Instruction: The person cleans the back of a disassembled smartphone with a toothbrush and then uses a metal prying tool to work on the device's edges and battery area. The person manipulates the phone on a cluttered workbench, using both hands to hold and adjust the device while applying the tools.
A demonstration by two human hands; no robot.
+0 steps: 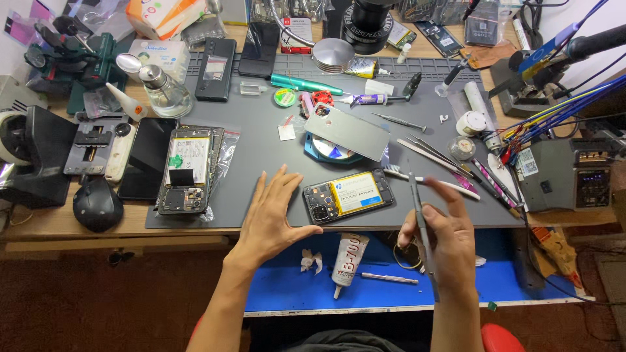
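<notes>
Left hand spread flat, empty, at left end of opened phone. Right hand pinches screwdriver upright, right of phone; bare mat beyond left fingers.

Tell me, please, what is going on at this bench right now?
A person sits at a grey work mat with an opened phone lying back-side up, its battery exposed. The left hand rests open beside the phone's left end, fingers spread. The right hand holds a thin metal tool upright, just right of the phone. A detached silver back cover, tweezers and a tube of glue lie nearby.
</notes>
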